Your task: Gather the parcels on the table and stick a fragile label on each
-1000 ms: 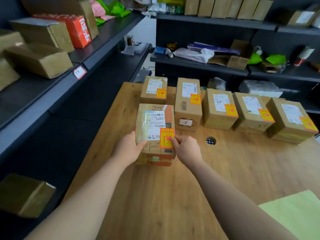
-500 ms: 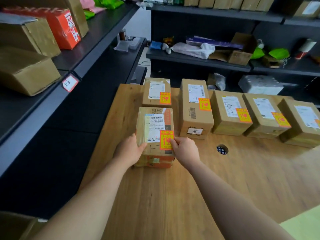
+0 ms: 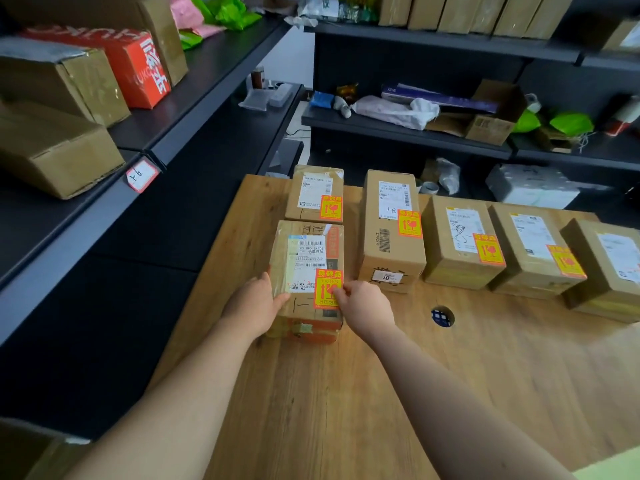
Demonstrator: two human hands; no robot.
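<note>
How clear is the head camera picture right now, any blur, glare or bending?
Head view: sharp on the near parcel and its fragile label; wide-angle bending curves the shelf edges; soft at the far-right parcel; slight sheen on the table, no harsh glare.

The nearest parcel (image 3: 306, 271) has been slid forward until it lies just behind-touching distance of the small parcel (image 3: 314, 194) beyond it. The view has been swung left, so the rightmost parcel (image 3: 609, 268) is now cut by the frame edge.
</note>
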